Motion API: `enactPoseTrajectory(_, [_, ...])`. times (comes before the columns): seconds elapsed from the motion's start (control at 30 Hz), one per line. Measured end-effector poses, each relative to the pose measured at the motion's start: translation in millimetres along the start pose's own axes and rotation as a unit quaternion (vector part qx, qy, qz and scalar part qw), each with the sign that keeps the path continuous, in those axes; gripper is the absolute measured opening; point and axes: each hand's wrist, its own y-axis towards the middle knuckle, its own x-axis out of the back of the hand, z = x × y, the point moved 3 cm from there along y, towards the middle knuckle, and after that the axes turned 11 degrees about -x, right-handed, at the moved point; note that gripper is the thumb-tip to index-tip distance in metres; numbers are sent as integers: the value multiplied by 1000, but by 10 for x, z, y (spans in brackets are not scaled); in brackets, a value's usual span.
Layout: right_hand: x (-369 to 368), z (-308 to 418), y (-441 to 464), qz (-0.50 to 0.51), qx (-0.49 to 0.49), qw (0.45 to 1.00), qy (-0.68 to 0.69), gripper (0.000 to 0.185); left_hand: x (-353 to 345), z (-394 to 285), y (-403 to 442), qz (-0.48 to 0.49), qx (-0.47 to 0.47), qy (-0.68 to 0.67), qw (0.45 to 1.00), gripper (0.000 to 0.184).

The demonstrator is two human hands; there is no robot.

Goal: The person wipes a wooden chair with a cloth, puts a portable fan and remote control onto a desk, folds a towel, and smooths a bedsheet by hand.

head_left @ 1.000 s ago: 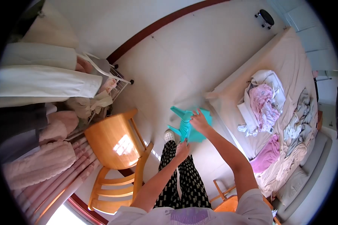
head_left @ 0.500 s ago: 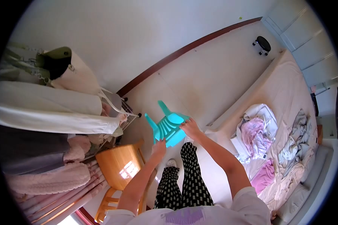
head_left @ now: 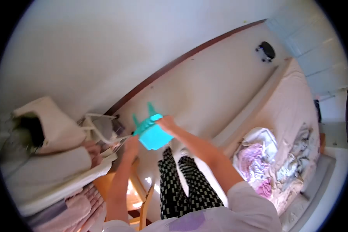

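Stool (head_left: pixel 156 137) gripped at opposite edges by left hand (head_left: pixel 131 144) and right hand (head_left: pixel 167 125), seemingly lifted off the floor (head_left: pixel 212 85), not yet set down

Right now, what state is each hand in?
Left hand: closed, holding the turquoise stool at its left side.
Right hand: closed, holding the same stool at its right side.
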Motion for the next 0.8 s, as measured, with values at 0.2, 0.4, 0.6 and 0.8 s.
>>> enactPoseTrajectory(0.2, [-262, -50, 743, -6, -54, 997, 55, 15, 221, 529, 668, -26, -24, -34, 999, 18])
enactPoseTrajectory(0.4, [-604, 70, 1576, -65, -37, 996, 58, 9, 491, 989, 1254, 50, 78, -124, 988, 24])
enactPoseTrajectory(0.6, [-376, 185, 2106, -17, -96, 979, 177, 19, 312, 1803, 1774, 56, 86, -62, 993, 30])
enactPoseTrajectory(0.8, [-403, -30, 1921, -68, -148, 945, 284, 35, 379, 2439, 2030, 53, 140, -19, 989, 33])
